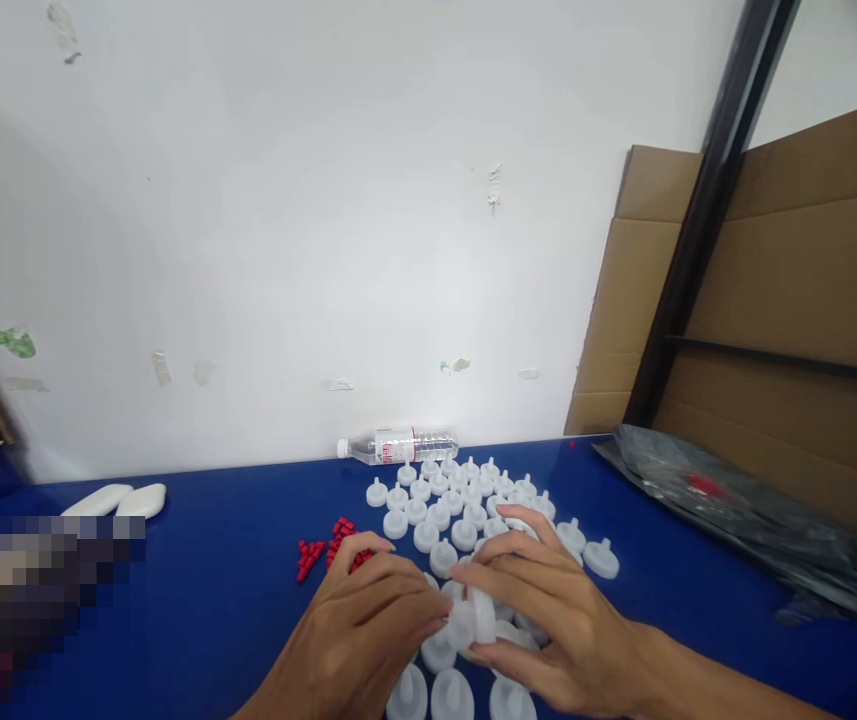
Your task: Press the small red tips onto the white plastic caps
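My right hand [548, 620] is closed round a white plastic cap [479, 618], held just above the blue table [210, 600]. My left hand [368, 620] meets it from the left, its fingertips pinched against the same cap. Many more white caps [458, 505] stand in rows on the table beyond and beneath my hands. A small heap of red plugs [319, 550] lies just past my left hand, partly hidden by its knuckles.
A clear water bottle [398, 445] lies on its side against the white wall. Two white oblong pieces [117, 500] rest at the far left. A crumpled grey plastic bag [743, 510] lies at the right, below cardboard sheets [795, 330] and a black frame post [705, 210].
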Available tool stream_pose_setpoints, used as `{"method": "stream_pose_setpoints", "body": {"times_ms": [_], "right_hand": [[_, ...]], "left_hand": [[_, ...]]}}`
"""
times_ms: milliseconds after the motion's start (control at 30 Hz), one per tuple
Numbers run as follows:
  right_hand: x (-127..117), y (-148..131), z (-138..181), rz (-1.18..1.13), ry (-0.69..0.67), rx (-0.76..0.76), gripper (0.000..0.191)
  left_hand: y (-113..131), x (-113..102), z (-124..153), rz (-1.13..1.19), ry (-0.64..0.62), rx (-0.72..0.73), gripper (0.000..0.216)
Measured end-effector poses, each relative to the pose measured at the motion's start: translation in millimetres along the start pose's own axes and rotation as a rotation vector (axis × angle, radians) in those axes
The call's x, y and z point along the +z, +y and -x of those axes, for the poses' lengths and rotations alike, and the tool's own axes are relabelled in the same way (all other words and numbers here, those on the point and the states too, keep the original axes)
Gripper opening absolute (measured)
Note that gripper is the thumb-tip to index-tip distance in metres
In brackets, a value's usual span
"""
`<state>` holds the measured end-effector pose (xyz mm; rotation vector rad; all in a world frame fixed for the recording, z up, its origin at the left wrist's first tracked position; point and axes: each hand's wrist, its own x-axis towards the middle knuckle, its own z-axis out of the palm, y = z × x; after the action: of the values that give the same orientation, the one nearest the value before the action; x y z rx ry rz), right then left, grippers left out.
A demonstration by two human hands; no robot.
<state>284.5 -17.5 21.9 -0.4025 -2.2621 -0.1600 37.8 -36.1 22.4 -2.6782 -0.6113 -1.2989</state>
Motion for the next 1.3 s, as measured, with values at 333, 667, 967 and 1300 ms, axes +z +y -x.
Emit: {"method": "stream_pose_setpoints", "body": {"times_ms": [333,667,967,1300], "right_hand": [[1.4,-3.1,1.0,0.015,-0.009,0.016,0.040],[0.8,-9.6,0.0,0.037,-0.040,0.031,0.035],[-1.0,-13.4,-4.4,0.112,0.027,-0.057,0.035],[-4.9,-13.1,-4.7,0.138,-0.013,-0.043,0.034]], "left_hand": [[0.7,8.6,2.0,-0.235,-0.036,0.050,0.016],[9.5,6.1,-2.6,-0.134,-0.100,-0.020,0.023],[8.3,7.8,0.3,-0.066,-0.111,-0.046,0.031],[14.1,6.1,-2.3,-0.049,-0.092,-0.073,0.024]]}}
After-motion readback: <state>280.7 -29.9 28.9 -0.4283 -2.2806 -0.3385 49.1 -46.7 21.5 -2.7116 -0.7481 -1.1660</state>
